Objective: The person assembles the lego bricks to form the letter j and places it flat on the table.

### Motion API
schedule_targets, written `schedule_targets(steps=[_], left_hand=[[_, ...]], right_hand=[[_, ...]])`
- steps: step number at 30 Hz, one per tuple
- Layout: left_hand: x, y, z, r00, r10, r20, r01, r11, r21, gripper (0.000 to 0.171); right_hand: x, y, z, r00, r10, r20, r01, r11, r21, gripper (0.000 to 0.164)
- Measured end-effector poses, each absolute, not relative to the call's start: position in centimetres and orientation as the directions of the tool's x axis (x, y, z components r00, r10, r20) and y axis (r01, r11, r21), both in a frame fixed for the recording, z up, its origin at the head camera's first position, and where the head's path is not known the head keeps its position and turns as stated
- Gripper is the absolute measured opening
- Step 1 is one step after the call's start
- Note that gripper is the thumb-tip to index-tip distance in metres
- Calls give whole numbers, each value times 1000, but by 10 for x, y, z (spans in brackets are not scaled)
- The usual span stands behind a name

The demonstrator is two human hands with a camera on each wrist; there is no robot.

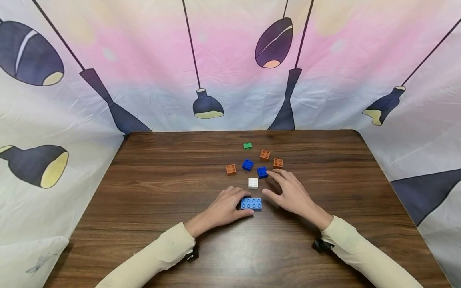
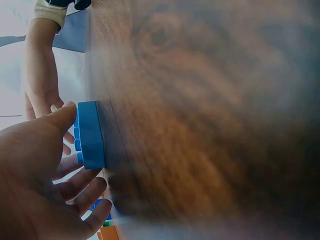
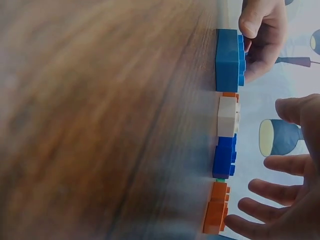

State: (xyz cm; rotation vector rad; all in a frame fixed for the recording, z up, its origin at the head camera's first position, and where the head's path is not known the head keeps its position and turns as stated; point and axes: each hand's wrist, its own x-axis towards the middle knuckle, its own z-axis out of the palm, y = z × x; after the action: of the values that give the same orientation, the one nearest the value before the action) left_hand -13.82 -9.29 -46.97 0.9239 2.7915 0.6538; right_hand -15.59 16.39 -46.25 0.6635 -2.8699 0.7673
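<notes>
A light blue eight-stud building brick [image 1: 251, 204] lies on the table. My left hand [image 1: 227, 206] straddles its left end, thumb along the near side and fingers at the far side. In the left wrist view the thumb tip overlaps a corner of the brick [image 2: 91, 135], and the other fingers extend past it. My right hand [image 1: 292, 193] is spread with its index fingertip right at a dark blue brick [image 1: 262, 172]. A white brick [image 1: 253, 183] sits between the hands. Seen from the right wrist, the right fingers [image 3: 275, 191] are apart, above stud height.
Beyond the hands lie another dark blue brick [image 1: 247, 165], a left orange brick [image 1: 231, 169], a far orange brick [image 1: 265, 155] and a right orange brick [image 1: 278, 163]. A small green brick [image 1: 247, 146] is farthest back on the brown wooden table [image 1: 165, 168]. Printed cloth [image 1: 155, 80] hangs behind.
</notes>
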Motion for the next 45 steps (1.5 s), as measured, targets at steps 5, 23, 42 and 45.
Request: schedule_targets(steps=[5, 23, 42, 45], left_hand=[[-140, -92, -470, -792, 609, 31, 559, 705, 435, 55], [-142, -94, -472, -771, 636, 34, 578, 675, 458, 46], [-145, -93, -473, -770, 638, 17, 570, 675, 467, 43], [-146, -93, -473, -770, 637, 17, 570, 676, 467, 43]], right_hand=[[-160, 160, -461, -896, -396, 202, -443, 769, -461, 64], [-173, 140, -459, -899, -398, 183, -431, 727, -535, 46], [-179, 127, -463, -916, -388, 105, -384, 769, -511, 41], [-181, 126, -464, -918, -385, 94, -377, 778, -503, 41]])
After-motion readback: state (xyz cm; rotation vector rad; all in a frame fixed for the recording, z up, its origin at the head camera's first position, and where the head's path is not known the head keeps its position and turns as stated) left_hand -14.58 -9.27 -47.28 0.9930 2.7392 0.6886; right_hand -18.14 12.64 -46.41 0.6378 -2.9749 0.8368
